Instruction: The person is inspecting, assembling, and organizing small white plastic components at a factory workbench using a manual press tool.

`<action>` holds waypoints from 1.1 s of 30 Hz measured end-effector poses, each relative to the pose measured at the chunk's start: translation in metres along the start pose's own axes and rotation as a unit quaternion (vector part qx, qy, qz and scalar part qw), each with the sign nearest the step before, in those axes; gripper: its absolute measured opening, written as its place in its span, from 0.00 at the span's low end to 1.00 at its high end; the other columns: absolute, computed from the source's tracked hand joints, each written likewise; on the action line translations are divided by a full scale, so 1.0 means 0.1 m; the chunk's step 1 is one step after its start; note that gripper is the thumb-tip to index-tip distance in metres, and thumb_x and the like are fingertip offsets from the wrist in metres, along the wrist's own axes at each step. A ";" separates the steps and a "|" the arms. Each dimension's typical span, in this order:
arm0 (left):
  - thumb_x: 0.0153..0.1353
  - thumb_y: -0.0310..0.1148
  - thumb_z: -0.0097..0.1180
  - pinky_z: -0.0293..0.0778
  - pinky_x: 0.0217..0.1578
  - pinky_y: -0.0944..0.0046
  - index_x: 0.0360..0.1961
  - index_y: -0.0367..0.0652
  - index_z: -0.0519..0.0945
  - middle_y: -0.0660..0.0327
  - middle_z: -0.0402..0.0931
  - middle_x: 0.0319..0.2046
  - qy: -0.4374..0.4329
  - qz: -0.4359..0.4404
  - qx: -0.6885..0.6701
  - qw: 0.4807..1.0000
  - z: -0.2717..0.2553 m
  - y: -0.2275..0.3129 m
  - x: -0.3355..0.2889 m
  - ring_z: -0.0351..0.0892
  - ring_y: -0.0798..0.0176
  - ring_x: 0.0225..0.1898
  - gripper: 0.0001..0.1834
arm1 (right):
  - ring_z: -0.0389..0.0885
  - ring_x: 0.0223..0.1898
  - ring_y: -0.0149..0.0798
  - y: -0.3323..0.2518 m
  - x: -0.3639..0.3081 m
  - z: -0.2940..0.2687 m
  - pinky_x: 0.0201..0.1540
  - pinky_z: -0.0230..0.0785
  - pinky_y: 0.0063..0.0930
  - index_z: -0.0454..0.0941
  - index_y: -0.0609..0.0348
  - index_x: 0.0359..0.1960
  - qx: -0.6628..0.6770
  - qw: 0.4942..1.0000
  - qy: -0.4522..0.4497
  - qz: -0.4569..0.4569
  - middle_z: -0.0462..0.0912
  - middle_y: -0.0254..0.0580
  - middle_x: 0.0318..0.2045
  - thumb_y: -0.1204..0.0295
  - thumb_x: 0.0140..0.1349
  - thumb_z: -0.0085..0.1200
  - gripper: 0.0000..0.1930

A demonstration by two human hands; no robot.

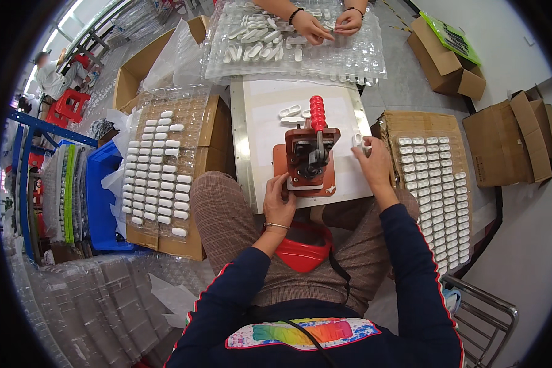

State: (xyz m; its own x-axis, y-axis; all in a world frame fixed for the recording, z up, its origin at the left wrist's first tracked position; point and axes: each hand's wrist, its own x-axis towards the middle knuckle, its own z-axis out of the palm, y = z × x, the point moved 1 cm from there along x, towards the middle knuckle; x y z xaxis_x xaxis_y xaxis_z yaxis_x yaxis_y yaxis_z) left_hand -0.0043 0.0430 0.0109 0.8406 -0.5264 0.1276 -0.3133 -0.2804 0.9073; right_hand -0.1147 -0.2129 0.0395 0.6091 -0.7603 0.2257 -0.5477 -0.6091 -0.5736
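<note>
A hand press with a red ribbed lever handle stands on the white-topped table in front of me. My left hand is at the near left corner of the press base, its fingers curled together; what they grip, if anything, is hidden. My right hand is right of the press, its thumb and fingers closed on a small white oval part. Another white part is just beside those fingertips. Several white oval parts lie loose behind the press on the left.
Clear trays of white parts rest on cardboard boxes at left and right. Across the table, another person's hands work over a clear tray heaped with white parts. A red stool seat sits between my knees.
</note>
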 end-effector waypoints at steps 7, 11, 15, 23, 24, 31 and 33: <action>0.50 0.18 0.54 0.75 0.35 0.67 0.53 0.43 0.76 0.59 0.72 0.44 -0.003 0.023 0.005 1.000 -0.05 0.02 -0.02 0.76 0.65 0.32 0.26 | 0.74 0.43 0.46 0.04 -0.13 0.13 0.48 0.62 0.42 0.77 0.54 0.43 -0.107 0.993 0.019 0.052 0.78 0.40 0.38 0.63 0.49 0.65 0.20; 0.49 0.19 0.54 0.75 0.35 0.65 0.53 0.44 0.75 0.58 0.72 0.44 -0.008 0.007 0.016 1.000 -0.06 0.01 -0.02 0.76 0.63 0.32 0.26 | 0.74 0.43 0.46 0.07 -0.20 0.04 0.48 0.62 0.42 0.79 0.52 0.40 -0.069 0.998 0.005 -0.012 0.77 0.41 0.38 0.66 0.50 0.64 0.15; 0.49 0.20 0.54 0.75 0.36 0.63 0.53 0.45 0.75 0.58 0.72 0.43 -0.003 0.009 0.004 1.000 -0.04 -0.01 -0.01 0.76 0.60 0.32 0.26 | 0.78 0.42 0.45 -0.23 -0.39 -0.23 0.47 0.68 0.35 0.80 0.59 0.40 0.100 0.992 -0.074 -0.036 0.80 0.44 0.37 0.72 0.50 0.63 0.15; 0.50 0.18 0.55 0.76 0.36 0.68 0.54 0.46 0.75 0.59 0.71 0.44 -0.017 -0.004 0.012 1.000 -0.05 -0.02 -0.01 0.77 0.65 0.32 0.27 | 0.77 0.37 0.44 -0.77 -0.69 -0.03 0.44 0.69 0.33 0.78 0.64 0.40 0.159 0.959 -0.207 -0.107 0.77 0.46 0.32 0.78 0.48 0.63 0.15; 0.50 0.18 0.55 0.76 0.36 0.68 0.54 0.46 0.75 0.59 0.71 0.44 -0.016 -0.004 0.012 1.000 -0.06 -0.02 -0.01 0.77 0.65 0.32 0.27 | 0.75 0.35 0.45 -0.81 -0.69 0.02 0.41 0.68 0.35 0.77 0.65 0.38 0.171 0.958 -0.212 -0.092 0.75 0.46 0.31 0.77 0.47 0.64 0.15; 0.50 0.18 0.55 0.76 0.35 0.68 0.54 0.46 0.75 0.59 0.71 0.45 -0.014 0.002 0.003 1.000 -0.06 -0.03 -0.01 0.77 0.66 0.31 0.27 | 0.73 0.34 0.43 -0.80 -0.72 0.34 0.35 0.68 0.32 0.77 0.65 0.37 0.120 0.969 -0.125 -0.176 0.73 0.45 0.35 0.77 0.46 0.65 0.15; 0.50 0.19 0.55 0.76 0.35 0.68 0.54 0.46 0.75 0.59 0.71 0.45 -0.006 0.005 -0.006 1.000 -0.06 -0.03 -0.02 0.77 0.66 0.31 0.27 | 0.73 0.33 0.40 -0.78 -0.73 0.39 0.34 0.68 0.31 0.77 0.65 0.38 0.195 0.964 -0.158 -0.093 0.73 0.44 0.37 0.77 0.46 0.65 0.16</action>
State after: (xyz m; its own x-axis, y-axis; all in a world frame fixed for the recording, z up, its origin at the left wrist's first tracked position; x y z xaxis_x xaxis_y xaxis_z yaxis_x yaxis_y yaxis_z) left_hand -0.0023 0.0494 0.0101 0.8316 -0.5394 0.1319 -0.3165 -0.2652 0.9108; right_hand -0.0948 -0.1009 0.0372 0.8537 -0.5021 0.1381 -0.1922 -0.5503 -0.8125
